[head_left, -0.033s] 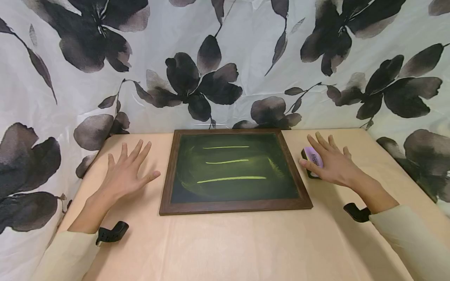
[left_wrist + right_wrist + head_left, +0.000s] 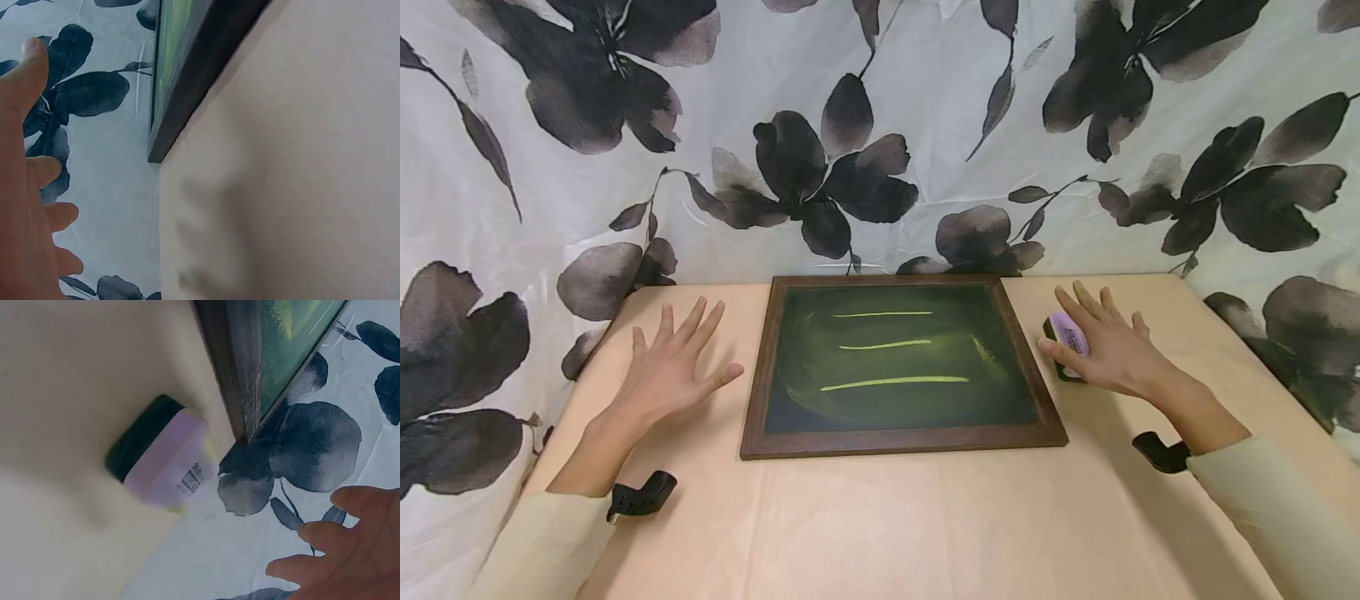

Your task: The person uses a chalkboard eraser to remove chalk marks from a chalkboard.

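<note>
A small chalkboard (image 2: 895, 408) in a brown wooden frame lies on the table, with three yellow chalk lines and some yellow smudges on it. To its left, my left hand (image 2: 670, 375) is held above the table with fingers spread, holding nothing. My right hand (image 2: 1116, 354) hovers on the other side, fingers spread too and nothing in its grasp. Partly covered by that hand in the head view is a board eraser (image 2: 1067, 333), purple on top with a dark felt underside. The right wrist view shows the eraser (image 2: 172, 462) on the table beside the frame, apart from the fingers.
The table (image 2: 895, 525) has a pale peach cover. White cloth (image 2: 955, 100) printed with dark flowers hangs behind it and down both sides. Black wrist devices (image 2: 642, 493) sit at both cuffs.
</note>
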`<state>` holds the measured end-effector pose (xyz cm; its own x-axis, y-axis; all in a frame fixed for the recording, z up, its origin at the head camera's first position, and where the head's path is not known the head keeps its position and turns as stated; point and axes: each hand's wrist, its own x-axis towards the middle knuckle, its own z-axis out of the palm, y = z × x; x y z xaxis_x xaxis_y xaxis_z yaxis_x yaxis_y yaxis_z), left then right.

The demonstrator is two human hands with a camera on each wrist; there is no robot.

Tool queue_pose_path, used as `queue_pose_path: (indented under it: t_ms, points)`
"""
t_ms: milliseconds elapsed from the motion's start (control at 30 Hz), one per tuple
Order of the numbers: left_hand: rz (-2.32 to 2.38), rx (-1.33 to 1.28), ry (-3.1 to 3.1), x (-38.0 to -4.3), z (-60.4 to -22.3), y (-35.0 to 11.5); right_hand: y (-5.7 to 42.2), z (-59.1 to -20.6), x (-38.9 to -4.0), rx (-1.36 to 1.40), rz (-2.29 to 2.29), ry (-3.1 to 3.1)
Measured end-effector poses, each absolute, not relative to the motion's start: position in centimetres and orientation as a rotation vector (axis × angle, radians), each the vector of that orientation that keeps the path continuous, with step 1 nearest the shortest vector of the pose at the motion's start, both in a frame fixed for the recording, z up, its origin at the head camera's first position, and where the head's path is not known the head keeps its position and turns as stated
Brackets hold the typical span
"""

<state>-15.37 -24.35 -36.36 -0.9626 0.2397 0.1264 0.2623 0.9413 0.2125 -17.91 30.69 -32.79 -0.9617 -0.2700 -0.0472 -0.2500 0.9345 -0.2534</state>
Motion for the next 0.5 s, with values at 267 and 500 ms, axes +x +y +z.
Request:
queue_pose_path:
  t_ms: [267,500]
  points:
    - [-0.362,-0.396,-3.008,-15.1,-36.8,-24.3,30.3,-33.9,-17.7,-0.407,-0.437,2.992]
    - [-0.428,-0.389,-2.991,-14.8,-36.7,-24.7,30.7,-34.1,-17.5,-0.377,-0.568,3.076]
